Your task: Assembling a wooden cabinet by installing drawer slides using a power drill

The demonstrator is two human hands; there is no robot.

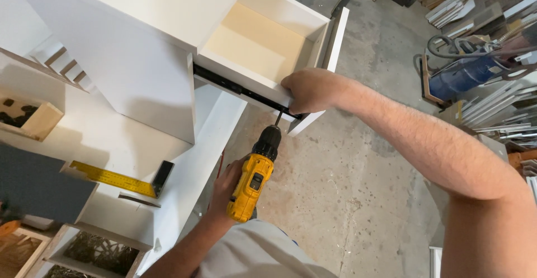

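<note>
One view, head camera. Bare grey concrete floor (358, 160), stained and cracked; stacked white boards and a blue machine (461, 76) at the right edge. White laminate cabinet (128, 60) stands on a white work surface (190, 172); its pale-bottomed white drawer (263, 37) is pulled out. Right hand (310, 89) closed over the drawer's front lower corner. Left hand (224, 191) wrapped round the grip of a yellow-and-black cordless drill (255, 174), bit up against the black metal drawer slide (240, 90). Yellow-bladed try square (120, 180) lies near the surface's front edge. Bit tip hidden beneath the right hand; left fingers hidden behind the drill.
</note>
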